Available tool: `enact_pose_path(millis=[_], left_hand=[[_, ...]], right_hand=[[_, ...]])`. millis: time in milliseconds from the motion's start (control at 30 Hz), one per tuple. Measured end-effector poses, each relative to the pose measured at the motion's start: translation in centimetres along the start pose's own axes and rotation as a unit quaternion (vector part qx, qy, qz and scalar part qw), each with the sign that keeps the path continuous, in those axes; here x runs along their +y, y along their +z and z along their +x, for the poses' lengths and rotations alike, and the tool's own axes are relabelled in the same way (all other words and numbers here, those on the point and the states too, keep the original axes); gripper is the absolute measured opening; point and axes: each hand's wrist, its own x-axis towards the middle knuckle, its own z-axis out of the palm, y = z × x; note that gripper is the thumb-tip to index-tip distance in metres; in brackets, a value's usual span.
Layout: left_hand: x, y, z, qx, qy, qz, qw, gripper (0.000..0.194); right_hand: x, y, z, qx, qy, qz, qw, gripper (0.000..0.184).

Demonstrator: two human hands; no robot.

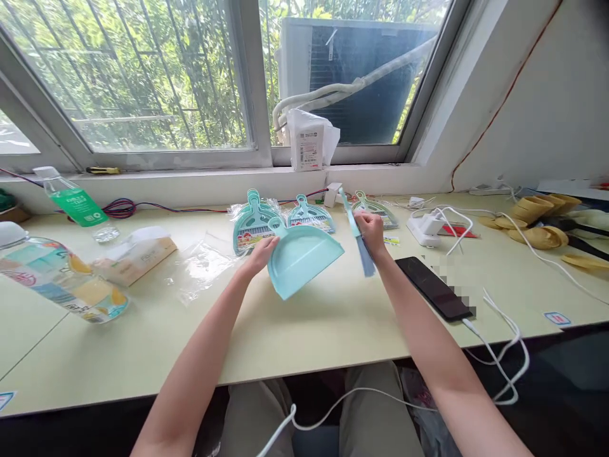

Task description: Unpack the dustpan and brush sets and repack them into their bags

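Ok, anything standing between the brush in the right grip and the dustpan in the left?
Nothing visible: open space separates the brush in the right grip from the dustpan in the left grip. The packaged sets lie nearer the window, outside that gap.

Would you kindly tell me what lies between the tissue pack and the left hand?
In the head view, a crumpled clear plastic wrapper lies between the tissue pack and the left hand, which holds a dustpan.

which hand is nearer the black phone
Right. The right hand, gripping the brush, is just left of the phone; the left hand, holding the dustpan, is much farther left.
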Motion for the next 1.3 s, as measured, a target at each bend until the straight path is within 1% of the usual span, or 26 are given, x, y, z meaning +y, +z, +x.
enact_pose_path(millis=[67, 100, 167, 233, 300, 433, 533, 633, 700, 733, 800, 833, 900, 967, 1033, 1100, 1133, 1167, 1233, 1267, 1300], left_hand=[[0.4, 0.0, -0.2, -0.033, 0.031, 0.047, 0.998, 0.040], [0.6, 0.0, -0.3, -0.043, 0.042, 0.086, 0.994, 0.041], [0.9, 0.1, -0.7, -0.033, 0.049, 0.157, 0.986, 0.041], [0.7, 0.1, -0.9, -0.012, 0.038, 0.208, 0.977, 0.038], [0.3, 0.0, -1.0, -0.002, 0.018, 0.227, 0.974, 0.034], [-0.7, 0.0, -0.8, 0.009, -0.008, 0.206, 0.978, 0.020], [-1.3, 0.1, -0.6, 0.009, -0.005, 0.215, 0.977, 0.016], [-1.5, 0.2, -0.3, 0.009, -0.009, 0.212, 0.977, 0.017], [-1.6, 0.0, 0.0, 0.020, -0.016, 0.191, 0.981, 0.017], [-1.7, -0.1, 0.2, 0.027, -0.021, 0.172, 0.984, 0.017], [-1.8, -0.4, 0.5, 0.046, -0.035, 0.120, 0.991, 0.018], [-1.8, -0.6, 0.7, 0.060, -0.045, 0.091, 0.993, 0.020], [-1.9, -0.8, 0.9, 0.092, -0.060, 0.040, 0.993, 0.025], [-1.6, -0.8, 0.8, 0.114, -0.067, -0.008, 0.991, 0.028], [-1.1, -0.4, 0.5, 0.112, -0.062, -0.048, 0.991, 0.033], [-0.4, 0.4, -0.1, 0.081, -0.055, -0.070, 0.993, 0.041], [0.0, 0.9, -0.5, 0.050, -0.052, -0.074, 0.995, 0.046], [0.4, 1.4, -0.8, 0.014, -0.047, -0.073, 0.996, 0.049], [1.0, 2.2, -1.4, -0.051, -0.034, -0.068, 0.996, 0.052], [1.2, 2.6, -1.6, -0.067, -0.026, -0.063, 0.995, 0.052], [1.3, 2.8, -1.7, -0.069, -0.017, -0.058, 0.996, 0.051]], right_hand=[[1.3, 0.5, 0.6, -0.003, 0.020, -0.096, 0.995, 0.044], [1.8, 1.1, 0.6, -0.022, 0.023, -0.150, 0.988, 0.041], [2.6, 2.5, 0.2, -0.080, 0.015, -0.234, 0.969, 0.035], [2.9, 3.4, -0.2, -0.114, -0.001, -0.274, 0.955, 0.031], [3.1, 3.6, -0.4, -0.120, -0.005, -0.283, 0.952, 0.029], [3.7, 2.7, -0.2, -0.098, -0.021, -0.253, 0.962, 0.020], [4.4, 2.5, 0.0, -0.125, -0.033, -0.246, 0.961, 0.021], [5.1, 2.5, 0.2, -0.141, -0.006, -0.240, 0.961, 0.012], [5.5, 1.9, 0.7, -0.128, 0.027, -0.187, 0.973, 0.009], [5.6, 1.4, 0.9, -0.121, 0.045, -0.134, 0.983, 0.010], [5.9, 0.1, 1.5, -0.107, 0.067, 0.022, 0.992, 0.014], [6.0, -0.6, 1.7, -0.102, 0.069, 0.106, 0.987, 0.018], [5.8, -1.5, 1.9, -0.106, 0.065, 0.239, 0.963, 0.027], [4.9, -1.4, 1.7, -0.124, 0.059, 0.309, 0.941, 0.032], [3.5, -0.1, 1.1, -0.140, 0.059, 0.328, 0.932, 0.032], [1.7, 2.0, 0.0, -0.149, 0.052, 0.301, 0.941, 0.028], [0.8, 3.1, -0.6, -0.152, 0.040, 0.266, 0.951, 0.024], [0.0, 4.0, -1.3, -0.154, 0.012, 0.214, 0.965, 0.021], [-1.4, 5.3, -2.6, -0.147, -0.080, 0.072, 0.983, 0.013], [-1.9, 5.6, -3.1, -0.137, -0.119, 0.003, 0.983, 0.010], [-2.3, 5.7, -3.5, -0.126, -0.151, -0.055, 0.979, 0.010]])
